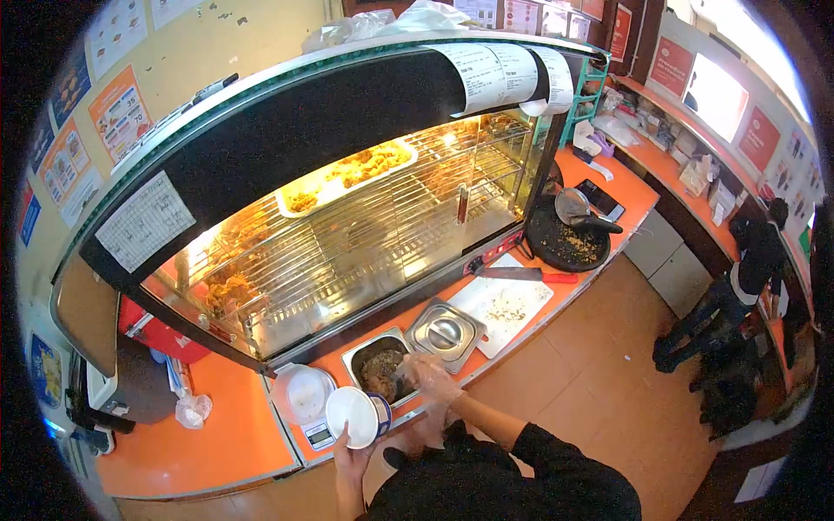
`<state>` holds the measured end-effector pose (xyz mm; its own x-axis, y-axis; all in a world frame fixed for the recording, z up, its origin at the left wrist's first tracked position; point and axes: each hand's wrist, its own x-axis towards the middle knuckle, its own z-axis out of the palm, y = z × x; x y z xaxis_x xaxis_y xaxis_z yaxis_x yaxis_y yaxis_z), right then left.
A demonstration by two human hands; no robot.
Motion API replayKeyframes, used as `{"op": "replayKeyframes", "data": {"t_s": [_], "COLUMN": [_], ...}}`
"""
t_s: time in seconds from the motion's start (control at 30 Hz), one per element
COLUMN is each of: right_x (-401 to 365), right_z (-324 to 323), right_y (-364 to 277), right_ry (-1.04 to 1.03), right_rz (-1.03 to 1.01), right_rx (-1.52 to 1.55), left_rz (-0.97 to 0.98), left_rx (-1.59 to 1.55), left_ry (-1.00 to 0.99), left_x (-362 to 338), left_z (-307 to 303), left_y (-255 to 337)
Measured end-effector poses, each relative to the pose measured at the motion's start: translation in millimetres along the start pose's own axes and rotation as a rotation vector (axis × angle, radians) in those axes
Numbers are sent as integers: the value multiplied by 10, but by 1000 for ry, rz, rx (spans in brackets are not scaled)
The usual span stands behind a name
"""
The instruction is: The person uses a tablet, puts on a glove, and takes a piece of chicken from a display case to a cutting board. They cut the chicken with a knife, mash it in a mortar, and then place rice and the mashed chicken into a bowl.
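My left hand holds a white paper tub with a blue-marked side, tilted beside the metal pan. My right hand, in a clear glove, is closed at the right edge of the pan; what it holds is too small to make out. Dark, minced-looking food lies in the pan. The pan's metal lid rests to its right. A digital scale with a round clear container on it stands left of the tub.
Behind the pan stands a heated glass display case. To the right are a white cutting board, a red-handled knife and a black round tray. A person in dark clothes is at the far right counter.
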<state>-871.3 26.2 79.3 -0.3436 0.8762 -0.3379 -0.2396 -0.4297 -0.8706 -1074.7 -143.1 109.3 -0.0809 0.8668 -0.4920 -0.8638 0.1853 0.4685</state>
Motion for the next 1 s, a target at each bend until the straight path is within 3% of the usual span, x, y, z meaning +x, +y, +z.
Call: {"op": "replayKeyframes", "data": {"t_s": [0.07,0.17,0.23,0.27,0.3,0.33,0.43,0.53,0.63,0.9,1.0], "right_x": [-162,44,-93,-114,-116,-111,-133,-76,-105,-2,14], "right_z": [-6,-296,-202,-139,-177,-203,-221,-315,-293,-337,-265], "right_y": [-232,2,-224,-267,-276,-274,-233,-158,-196,-112,-105], "right_ry": [82,180,305,361,345,226,269,214,285,224,374], "right_rz": [-165,-72,-178,-56,-28,-123,-65,-30,-2,-54,-91], "right_rx": [26,21,146,502,477,505,353,381,445,420,436], "left_rz": [26,136,209,279,301,324,341,340,310,317,323], "left_rx": [-14,5,15,33,14,-7,22,-11,-29,-32,-8], "left_ry": [-15,-11,-13,-23,21,70,111,27,-63,-75,-113], "left_x": [-127,-211,-201,-216,-190,-160,-98,-26,71,187,224], "left_z": [47,98,126,126,93,40,-11,-25,-110,48,72], "left_y": [105,297,388,433,459,482,558,598,617,625,641]}}
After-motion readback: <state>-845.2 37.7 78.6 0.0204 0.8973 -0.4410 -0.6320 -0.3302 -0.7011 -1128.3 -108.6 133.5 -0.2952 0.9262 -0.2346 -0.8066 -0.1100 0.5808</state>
